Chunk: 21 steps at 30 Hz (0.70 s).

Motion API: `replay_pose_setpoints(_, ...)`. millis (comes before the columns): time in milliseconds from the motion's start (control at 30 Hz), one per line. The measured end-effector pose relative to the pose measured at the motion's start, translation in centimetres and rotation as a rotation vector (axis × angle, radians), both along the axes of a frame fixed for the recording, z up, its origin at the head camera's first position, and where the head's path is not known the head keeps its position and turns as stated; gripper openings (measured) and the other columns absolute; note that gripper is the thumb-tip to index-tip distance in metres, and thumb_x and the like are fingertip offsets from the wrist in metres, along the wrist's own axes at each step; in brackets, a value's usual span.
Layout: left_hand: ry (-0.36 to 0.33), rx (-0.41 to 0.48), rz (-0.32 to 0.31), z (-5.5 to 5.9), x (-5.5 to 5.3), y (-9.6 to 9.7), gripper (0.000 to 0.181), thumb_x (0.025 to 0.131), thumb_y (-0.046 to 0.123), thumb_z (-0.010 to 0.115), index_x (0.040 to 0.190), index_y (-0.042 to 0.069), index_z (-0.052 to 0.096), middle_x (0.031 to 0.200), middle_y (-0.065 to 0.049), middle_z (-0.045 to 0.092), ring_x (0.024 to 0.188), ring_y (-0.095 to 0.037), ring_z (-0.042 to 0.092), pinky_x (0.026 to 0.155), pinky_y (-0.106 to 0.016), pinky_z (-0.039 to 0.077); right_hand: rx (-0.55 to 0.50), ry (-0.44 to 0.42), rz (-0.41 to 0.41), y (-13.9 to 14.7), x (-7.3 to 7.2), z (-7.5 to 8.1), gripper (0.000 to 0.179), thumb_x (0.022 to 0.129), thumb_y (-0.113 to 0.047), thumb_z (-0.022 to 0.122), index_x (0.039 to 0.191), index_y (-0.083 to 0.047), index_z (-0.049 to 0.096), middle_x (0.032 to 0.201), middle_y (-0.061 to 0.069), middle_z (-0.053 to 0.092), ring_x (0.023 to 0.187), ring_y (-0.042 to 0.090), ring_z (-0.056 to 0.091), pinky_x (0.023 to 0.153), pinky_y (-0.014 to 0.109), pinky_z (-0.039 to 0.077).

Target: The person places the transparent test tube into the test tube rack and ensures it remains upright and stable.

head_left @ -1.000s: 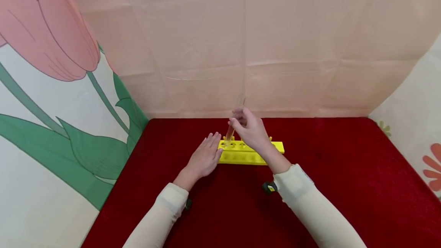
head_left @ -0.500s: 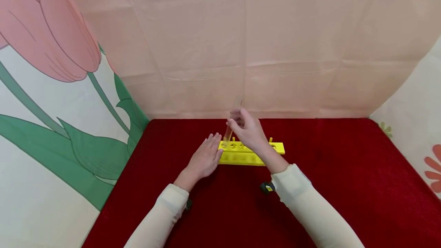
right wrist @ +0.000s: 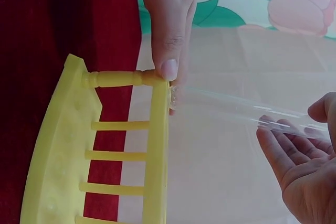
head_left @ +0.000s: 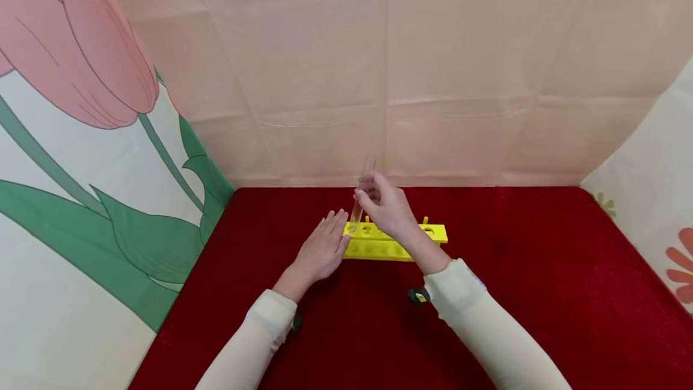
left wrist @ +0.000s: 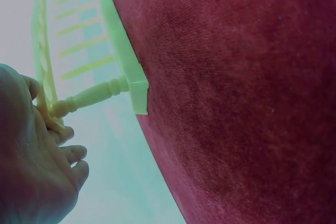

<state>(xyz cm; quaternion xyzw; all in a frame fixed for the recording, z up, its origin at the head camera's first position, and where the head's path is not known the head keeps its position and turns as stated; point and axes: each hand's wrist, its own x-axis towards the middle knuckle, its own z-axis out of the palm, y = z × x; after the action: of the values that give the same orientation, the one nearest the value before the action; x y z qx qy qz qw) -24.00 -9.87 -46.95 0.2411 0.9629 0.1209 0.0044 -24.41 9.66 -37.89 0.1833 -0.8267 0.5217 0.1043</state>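
Observation:
A clear test tube (head_left: 369, 165) is pinched between the thumb and fingers of my right hand (head_left: 391, 206). It leans, with its rounded lower end right at the leftmost hole in the top plate of a yellow test tube rack (head_left: 381, 250). My left hand (head_left: 320, 248) rests on the left end of that rack, fingers straight and the thumb along the plate's front edge. From the right wrist, the tube (right wrist: 236, 107) spans from my right fingers to the top plate, where the left thumb (right wrist: 169, 69) presses. The left wrist view shows the rack's corner post (left wrist: 97, 95) beside my left fingers.
A red cloth (head_left: 514, 257) covers the table under the rack. Behind stands a pale pink backdrop (head_left: 460, 77), and a tulip-patterned sheet (head_left: 103, 53) hangs at the left. Several thin yellow pegs (right wrist: 118, 156) stand between the rack's two plates.
My right hand has shifted slightly left and the tube has become more upright over the leftmost hole. The left hand and the rack stay almost where they were.

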Motion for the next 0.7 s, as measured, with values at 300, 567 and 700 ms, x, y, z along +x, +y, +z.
replay_pose_setpoints(300,0.039,0.001,-0.025,-0.11,-0.09,-0.04,0.06,0.112,0.038,0.028,0.162,0.006,0.018,0.169,-0.009,0.02,0.156,-0.029,0.015,0.126,-0.041,0.016,0.008,0.005,0.023,-0.37,0.0,-0.17,0.027,0.1,-0.014,0.065,0.126,-0.009,0.057,0.107,0.006,0.069,0.096,0.021,0.068,0.092,0.04,0.058)
replay_pose_setpoints(567,0.029,0.0,-0.023,-0.09,-0.12,-0.04,0.061,0.112,0.039,0.026,0.163,0.006,0.017,0.169,-0.008,0.018,0.157,-0.027,0.012,0.126,-0.041,0.015,0.027,0.01,0.023,-0.56,-0.01,-0.26,0.027,0.1,-0.014,0.065,0.125,-0.008,0.057,0.106,0.007,0.068,0.095,0.022,0.068,0.09,0.04,0.059)
replay_pose_setpoints(700,0.019,0.001,-0.018,-0.05,-0.06,-0.02,0.061,0.112,0.04,0.025,0.163,0.007,0.016,0.169,-0.007,0.017,0.157,-0.025,0.01,0.127,-0.04,0.014,0.028,0.003,0.029,-0.65,-0.01,-0.31,0.026,0.1,-0.015,0.065,0.124,-0.009,0.057,0.106,0.006,0.068,0.095,0.021,0.068,0.09,0.04,0.059)
